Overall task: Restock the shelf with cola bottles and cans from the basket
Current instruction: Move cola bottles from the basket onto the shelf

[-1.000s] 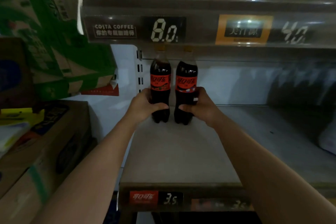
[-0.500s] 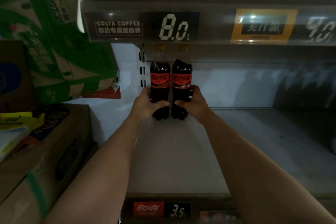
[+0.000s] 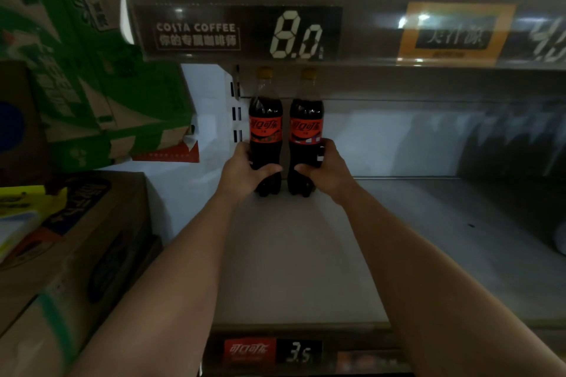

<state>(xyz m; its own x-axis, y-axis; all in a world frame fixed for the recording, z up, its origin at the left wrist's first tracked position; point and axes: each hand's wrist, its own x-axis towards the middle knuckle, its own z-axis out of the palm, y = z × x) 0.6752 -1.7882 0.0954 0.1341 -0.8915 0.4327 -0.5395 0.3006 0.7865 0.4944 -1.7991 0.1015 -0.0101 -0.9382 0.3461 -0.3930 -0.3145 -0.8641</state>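
Two dark cola bottles with red labels and yellow caps stand upright side by side at the back left of the pale shelf board [image 3: 306,254]. My left hand [image 3: 242,173] wraps the lower body of the left cola bottle [image 3: 265,122]. My right hand [image 3: 327,170] grips the lower body of the right cola bottle [image 3: 306,124]. Both bottle bases rest on the shelf close to the white back wall. The basket is out of view.
The upper shelf's price strip [image 3: 245,32] hangs just above the bottle caps. Cardboard boxes [image 3: 70,254] stand left of the shelf, green cartons [image 3: 92,86] stacked above them. A red cola price tag [image 3: 249,350] marks the front edge. A pale object [image 3: 560,239] sits at far right.
Both hands pushed the two bottles deeper toward the back wall and slightly left, closing the gap between them; the bottles now stand on the shelf.
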